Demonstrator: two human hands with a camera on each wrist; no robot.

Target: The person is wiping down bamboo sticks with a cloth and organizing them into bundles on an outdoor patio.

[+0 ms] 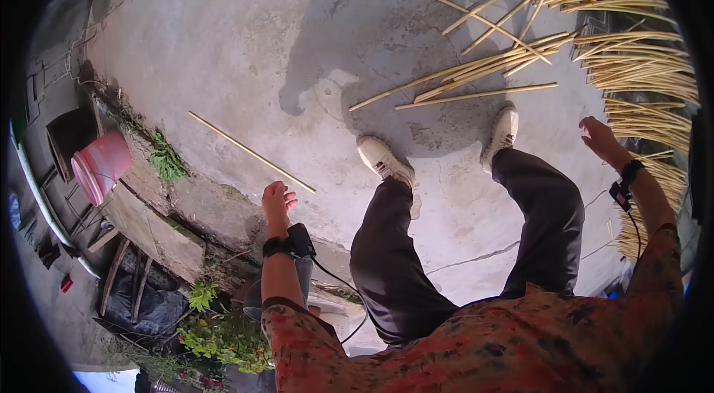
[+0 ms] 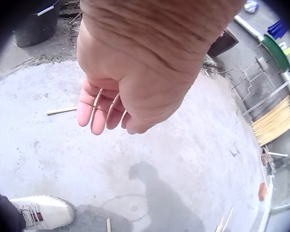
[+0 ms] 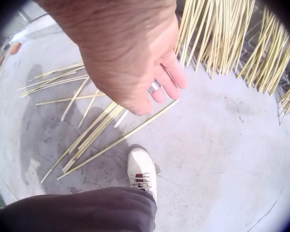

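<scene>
My left hand (image 1: 277,203) hangs over the concrete floor with its fingers loosely bent and nothing in them. One thin yellow stick (image 1: 253,152) lies on the floor just beyond it; in the left wrist view part of that stick (image 2: 62,111) shows behind the fingers. Out to the right is my right hand (image 1: 601,142), also holding nothing, with a ring (image 3: 154,86) on one finger. Near my shoes lie several loose sticks (image 1: 476,75), some crossing each other. Bundles of similar sticks (image 1: 632,62) stand along the right side, close to the right hand.
To the left are a pink bucket (image 1: 111,162), a board (image 1: 149,226) and green plants (image 1: 167,159) along the floor's edge. My shoes (image 1: 385,158) stand on the concrete. A dark bucket (image 2: 37,26) shows in the left wrist view, and a broom-like bundle (image 2: 275,122) leans at its right.
</scene>
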